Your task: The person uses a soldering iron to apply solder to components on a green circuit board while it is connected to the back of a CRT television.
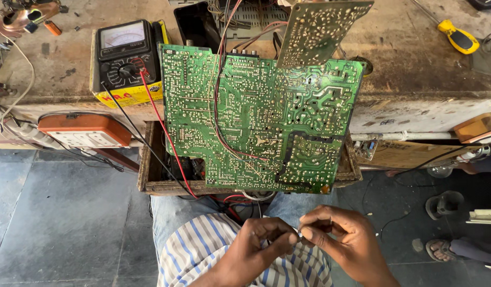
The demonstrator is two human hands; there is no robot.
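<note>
Green circuit board [261,119] is being propped against the bench's front edge while something tiny, possibly a component lead, is being pinched between left hand [259,244] and right hand [344,239], pressed together below it.

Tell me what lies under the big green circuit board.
The green circuit board rests over an open wooden drawer. Red and black wires run down into it. The board covers most of the drawer's contents, so they cannot be seen.
</note>
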